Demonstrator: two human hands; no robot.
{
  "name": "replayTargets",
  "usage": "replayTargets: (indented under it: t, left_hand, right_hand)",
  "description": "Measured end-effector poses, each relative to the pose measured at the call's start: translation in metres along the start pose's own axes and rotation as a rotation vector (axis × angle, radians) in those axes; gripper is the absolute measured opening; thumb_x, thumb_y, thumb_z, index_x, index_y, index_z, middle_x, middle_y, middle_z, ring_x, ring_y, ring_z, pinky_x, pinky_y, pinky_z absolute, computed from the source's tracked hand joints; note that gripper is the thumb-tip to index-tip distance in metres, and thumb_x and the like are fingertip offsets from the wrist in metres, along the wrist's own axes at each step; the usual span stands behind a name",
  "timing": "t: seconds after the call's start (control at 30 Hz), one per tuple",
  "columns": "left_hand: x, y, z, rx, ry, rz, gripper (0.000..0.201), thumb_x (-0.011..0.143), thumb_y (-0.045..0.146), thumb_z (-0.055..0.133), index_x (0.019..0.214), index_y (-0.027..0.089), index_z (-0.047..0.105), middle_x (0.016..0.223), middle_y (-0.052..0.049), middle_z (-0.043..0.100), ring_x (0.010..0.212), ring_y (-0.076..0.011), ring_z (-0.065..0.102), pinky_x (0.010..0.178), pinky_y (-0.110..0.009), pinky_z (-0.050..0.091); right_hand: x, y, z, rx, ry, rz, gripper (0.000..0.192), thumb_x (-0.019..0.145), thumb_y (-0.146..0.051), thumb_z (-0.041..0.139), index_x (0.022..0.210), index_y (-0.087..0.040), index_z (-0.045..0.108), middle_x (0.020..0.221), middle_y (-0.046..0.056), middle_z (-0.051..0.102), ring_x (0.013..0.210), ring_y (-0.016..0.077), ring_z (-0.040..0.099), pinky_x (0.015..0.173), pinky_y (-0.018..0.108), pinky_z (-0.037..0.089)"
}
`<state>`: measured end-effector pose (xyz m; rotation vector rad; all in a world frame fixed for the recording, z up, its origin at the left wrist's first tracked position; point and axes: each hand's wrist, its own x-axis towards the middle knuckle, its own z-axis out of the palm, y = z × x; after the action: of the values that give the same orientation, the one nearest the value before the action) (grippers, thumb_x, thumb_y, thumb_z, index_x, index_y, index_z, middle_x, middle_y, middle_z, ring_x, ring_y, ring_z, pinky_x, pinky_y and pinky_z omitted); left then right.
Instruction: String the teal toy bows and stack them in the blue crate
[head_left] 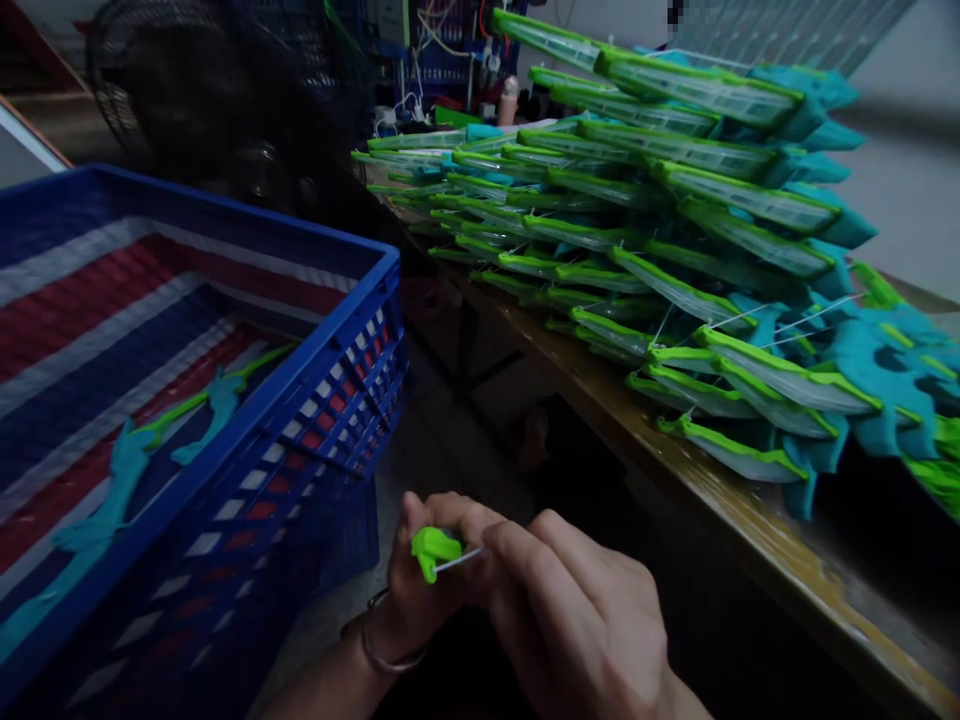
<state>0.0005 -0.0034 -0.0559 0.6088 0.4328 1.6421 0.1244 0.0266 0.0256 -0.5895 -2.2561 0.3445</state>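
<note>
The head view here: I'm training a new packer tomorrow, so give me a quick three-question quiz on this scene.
1. True or false: the blue crate holds finished green and teal toy pieces.
2. Multiple choice: the small green piece is held A) by both hands together, B) by the right hand alone, C) on the table.
3. Where does the big stack of green and teal toys lie?

Key
1. True; a few lie on its striped liner.
2. A; the left hand and right hand pinch it, with a thin white stick projecting.
3. On the wooden table to the right.
</note>
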Motion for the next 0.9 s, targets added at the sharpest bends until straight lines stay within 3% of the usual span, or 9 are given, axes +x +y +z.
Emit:
replayTargets:
  t: [0.13,0.23,0.5,0.63,0.8,0.9]
  left_hand:
    - [-0.005,-0.003,-0.007,0.077,0.222,-0.027,0.064,0.089,0.075,0.056,0.058,0.018,0.057,0.060,-0.003,0.051,0.062,-0.0172,0.050,0.067,-0.032,0.048]
    - [-0.008,-0.004,-0.011,0.086,0.279,-0.062,0.064,0.085,0.077,0.059,0.056,0.020,0.051,0.060,-0.002,0.045,0.063,-0.0175,0.044,0.066,-0.033,0.047]
    - [-0.005,-0.005,-0.006,0.013,0.184,-0.093,0.065,0.086,0.075,0.061,0.056,0.023,0.035,0.057,0.001,0.032,0.061,-0.0169,0.037,0.065,-0.034,0.042]
    - [-0.002,-0.003,-0.002,0.031,0.250,-0.046,0.062,0.088,0.072,0.061,0.056,0.023,0.040,0.058,0.000,0.040,0.060,-0.0167,0.041,0.063,-0.034,0.043]
    - [0.004,0.000,0.000,0.095,0.092,-0.118,0.072,0.086,0.085,0.044,0.050,0.022,0.048,0.049,-0.003,0.043,0.053,-0.0186,0.044,0.058,-0.037,0.038]
    - [0.005,0.000,0.000,0.101,0.108,-0.164,0.073,0.083,0.088,0.044,0.049,0.024,0.044,0.049,-0.002,0.039,0.053,-0.0183,0.041,0.059,-0.037,0.038]
  right_hand:
    - [-0.001,0.002,0.001,0.014,0.017,-0.002,0.017,0.096,-0.006,0.057,0.112,-0.009,0.063,0.071,0.002,0.056,0.058,0.0117,0.051,0.049,0.023,0.041]
    - [-0.001,0.002,0.002,0.019,0.026,0.001,0.016,0.096,-0.006,0.058,0.110,-0.008,0.064,0.071,0.003,0.056,0.060,0.0120,0.052,0.049,0.022,0.039]
    - [0.003,-0.001,0.009,0.127,0.041,-0.001,0.011,0.096,-0.005,0.056,0.105,-0.008,0.063,0.079,0.006,0.062,0.063,0.0106,0.053,0.054,0.021,0.044]
    - [-0.001,0.000,0.009,0.129,0.049,0.080,0.012,0.097,-0.007,0.056,0.105,-0.014,0.062,0.079,0.002,0.063,0.064,0.0099,0.057,0.055,0.020,0.044]
    - [-0.003,0.002,0.006,0.213,-0.026,0.112,0.010,0.096,-0.008,0.060,0.102,-0.016,0.063,0.078,0.003,0.064,0.065,0.0107,0.058,0.057,0.020,0.046]
    - [-0.001,0.005,0.008,0.355,-0.033,0.102,0.022,0.094,-0.004,0.060,0.112,-0.016,0.061,0.085,0.004,0.069,0.067,0.0110,0.061,0.060,0.020,0.050]
